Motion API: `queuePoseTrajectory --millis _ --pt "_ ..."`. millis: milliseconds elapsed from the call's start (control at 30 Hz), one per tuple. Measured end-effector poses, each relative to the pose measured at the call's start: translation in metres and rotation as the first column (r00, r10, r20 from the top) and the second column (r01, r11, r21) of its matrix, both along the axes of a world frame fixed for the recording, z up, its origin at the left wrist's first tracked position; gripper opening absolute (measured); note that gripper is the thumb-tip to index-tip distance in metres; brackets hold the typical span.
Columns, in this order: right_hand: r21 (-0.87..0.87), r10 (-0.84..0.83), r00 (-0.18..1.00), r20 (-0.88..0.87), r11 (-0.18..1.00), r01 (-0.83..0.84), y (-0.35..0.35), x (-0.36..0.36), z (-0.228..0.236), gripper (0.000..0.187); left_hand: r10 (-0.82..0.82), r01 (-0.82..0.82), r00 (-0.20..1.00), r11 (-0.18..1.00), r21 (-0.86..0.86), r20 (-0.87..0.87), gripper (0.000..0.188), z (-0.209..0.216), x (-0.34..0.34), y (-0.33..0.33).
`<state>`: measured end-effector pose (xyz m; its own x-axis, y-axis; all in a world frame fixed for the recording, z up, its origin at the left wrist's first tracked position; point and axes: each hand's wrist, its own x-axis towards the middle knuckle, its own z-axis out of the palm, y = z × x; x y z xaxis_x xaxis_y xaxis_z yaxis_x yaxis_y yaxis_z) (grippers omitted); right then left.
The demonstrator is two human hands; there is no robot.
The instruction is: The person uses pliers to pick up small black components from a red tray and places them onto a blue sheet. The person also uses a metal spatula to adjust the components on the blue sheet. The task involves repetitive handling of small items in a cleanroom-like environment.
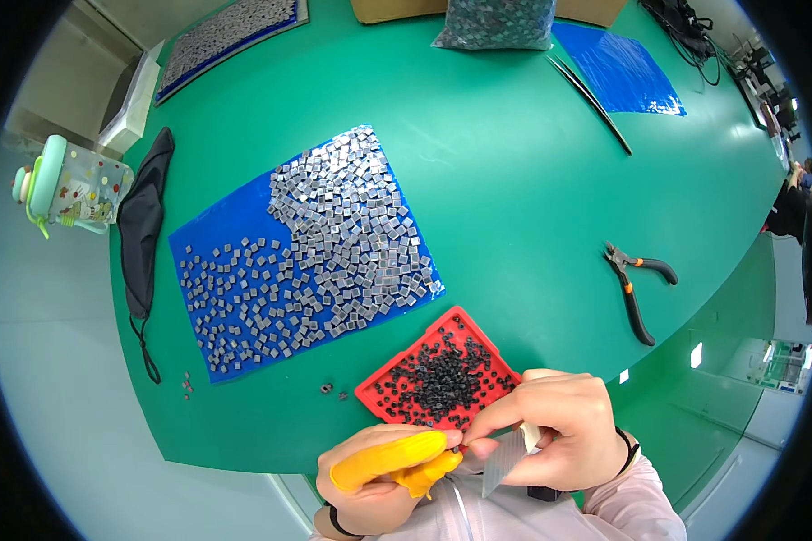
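My left hand [379, 482], with yellow covers [390, 458] on some of its fingers, is closed in a pinch at the tray's near edge. A tiny dark piece shows at its fingertips, too small to name. My right hand [564, 419] is closed around a translucent ribbed strip [507, 462] with a cream-coloured end. Its thumb and forefinger reach to the left fingertips and meet them at the small piece. Just beyond both hands is a red tray [397, 362] holding a heap of small black parts [444, 379].
Left of centre, a blue sheet [230, 216] carries many small silvery square pieces [361, 216]. Pliers [636, 288] lie at right, tweezers [591, 104] farther back beside another blue sheet [618, 68]. A filled bag [498, 22], black mask [143, 225] and bottle [77, 185] are around.
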<state>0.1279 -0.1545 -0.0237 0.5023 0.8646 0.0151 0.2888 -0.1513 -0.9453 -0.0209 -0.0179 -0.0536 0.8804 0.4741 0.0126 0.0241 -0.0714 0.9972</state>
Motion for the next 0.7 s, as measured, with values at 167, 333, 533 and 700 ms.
queuePoseTrajectory --millis 167,333,533,700 --pt "-0.048 -0.12 0.986 0.12 0.991 0.126 -0.001 -0.003 0.005 0.029 0.265 -0.141 0.95 0.834 -0.534 0.163 0.033 -0.003 -0.002 -0.01" --pt "0.005 -0.179 0.915 0.362 0.982 0.191 -0.001 -0.003 0.002 0.024 0.2 -0.098 0.974 0.798 -0.594 0.108 0.054 -0.014 -0.016 -0.007" --pt "0.056 -0.145 0.787 0.6 0.989 0.14 -0.008 -0.008 -0.002 0.022 0.076 0.018 0.985 0.848 -0.529 0.155 0.07 -0.026 -0.018 -0.001" --pt "0.043 -0.113 0.783 0.611 0.993 0.11 -0.005 -0.009 -0.001 0.02 0.062 0.044 0.979 0.868 -0.494 0.196 0.072 -0.029 -0.015 0.0"
